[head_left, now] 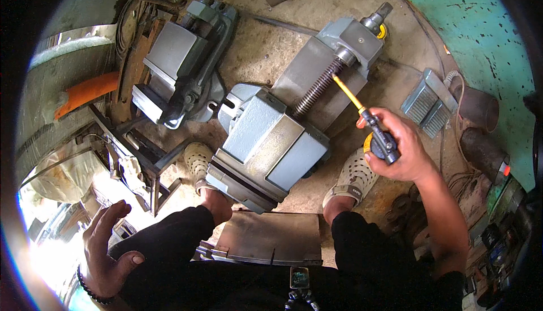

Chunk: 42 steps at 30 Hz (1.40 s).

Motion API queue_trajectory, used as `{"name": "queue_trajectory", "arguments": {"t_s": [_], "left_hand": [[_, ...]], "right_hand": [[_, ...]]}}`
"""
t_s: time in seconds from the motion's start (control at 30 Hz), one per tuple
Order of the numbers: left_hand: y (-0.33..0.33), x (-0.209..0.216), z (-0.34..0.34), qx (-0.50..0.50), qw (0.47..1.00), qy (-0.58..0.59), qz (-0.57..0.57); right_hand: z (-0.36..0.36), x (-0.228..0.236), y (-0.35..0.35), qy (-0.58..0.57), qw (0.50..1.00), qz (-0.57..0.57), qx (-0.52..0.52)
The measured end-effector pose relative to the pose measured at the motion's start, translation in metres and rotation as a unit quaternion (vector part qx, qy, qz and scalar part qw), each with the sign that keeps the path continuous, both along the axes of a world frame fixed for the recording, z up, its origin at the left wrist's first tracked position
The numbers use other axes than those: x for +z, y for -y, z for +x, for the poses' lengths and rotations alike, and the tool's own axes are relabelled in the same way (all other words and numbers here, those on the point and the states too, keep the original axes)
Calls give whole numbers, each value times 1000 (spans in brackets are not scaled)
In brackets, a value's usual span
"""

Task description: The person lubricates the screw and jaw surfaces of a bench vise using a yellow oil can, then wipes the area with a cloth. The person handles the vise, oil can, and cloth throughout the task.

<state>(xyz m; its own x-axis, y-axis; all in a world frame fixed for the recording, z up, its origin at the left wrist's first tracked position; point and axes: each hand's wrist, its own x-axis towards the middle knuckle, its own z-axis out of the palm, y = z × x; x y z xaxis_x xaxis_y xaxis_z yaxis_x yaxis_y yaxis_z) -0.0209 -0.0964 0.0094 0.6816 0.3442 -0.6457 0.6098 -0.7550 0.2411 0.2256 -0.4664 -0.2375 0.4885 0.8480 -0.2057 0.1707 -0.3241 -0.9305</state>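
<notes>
A large grey machine vise [266, 135] lies on the floor between my feet, its threaded screw [319, 87] bare between the jaw block and the far end block. My right hand [401, 147] is closed around an oil can [380, 135] with a black pump head and a long thin yellow spout. The spout's tip is over the screw's upper part; whether it touches, I cannot tell. Only a bit of the can's yellow body shows below my fingers. Off at the lower left, my left hand [107, 249] holds nothing, fingers stretched and thumb apart, above my left thigh.
A second grey vise [181, 62] stands at the far left, near an orange piece [87, 93] and a dark metal frame [150, 158]. On the right are a grey foot pedal [427, 104], dark cylinders [481, 110] and a green panel [469, 22]. A metal plate [271, 234] lies between my legs.
</notes>
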Motion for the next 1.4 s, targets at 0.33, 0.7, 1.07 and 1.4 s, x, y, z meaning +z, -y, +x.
{"name": "queue_trajectory", "arguments": {"t_s": [0.33, 0.7, 1.07, 1.4], "left_hand": [[0, 1, -2, -6, 1000, 2, 2], [-1, -1, -4, -15, 1000, 6, 7], [-1, 0, -4, -11, 1000, 5, -1], [-3, 1, -4, -3, 1000, -2, -3]], "right_hand": [[-11, -3, -1, -7, 1000, -2, 23], [-21, -5, -2, 17, 999, 18, 34], [-25, -5, -5, 2, 997, 9, 74], [-28, -5, -7, -23, 994, 9, 104]]}}
